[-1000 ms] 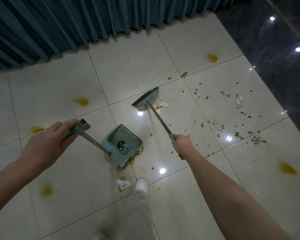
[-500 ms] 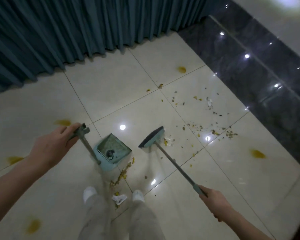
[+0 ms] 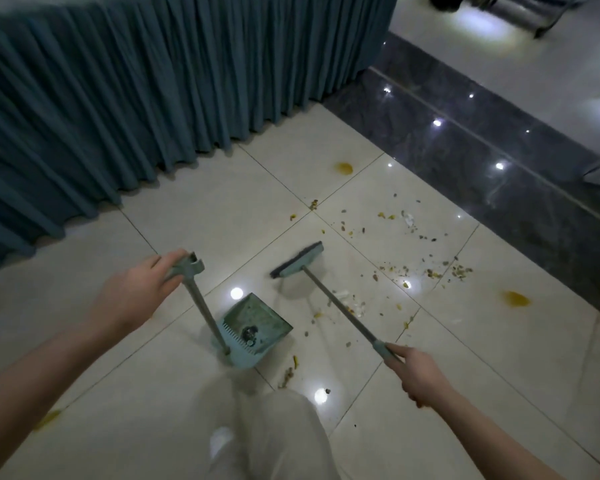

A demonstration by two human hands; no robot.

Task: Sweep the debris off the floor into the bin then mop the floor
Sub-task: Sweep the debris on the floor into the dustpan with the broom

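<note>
Head view. Left hand (image 3: 132, 299) grips the top of the dustpan (image 3: 257, 327) handle, fingers curled round it. The pan stands on the pale tile floor (image 3: 222, 216), just ahead of the person's leg (image 3: 284, 438) and shoe (image 3: 220, 441), with a dark lump and some dirt inside. Right hand (image 3: 420, 375) is clamped on the end of the broom (image 3: 333, 298). The broom's head is out ahead, to the right of the pan and apart from it; contact with the floor cannot be told. Debris (image 3: 395, 268) lies scattered right of the broom head, more crumbs near the pan's mouth and by the leg. Yellow stains (image 3: 516, 298) dot the tiles. Curtain (image 3: 153, 98) behind; dark strip (image 3: 499, 168) at right.
</note>
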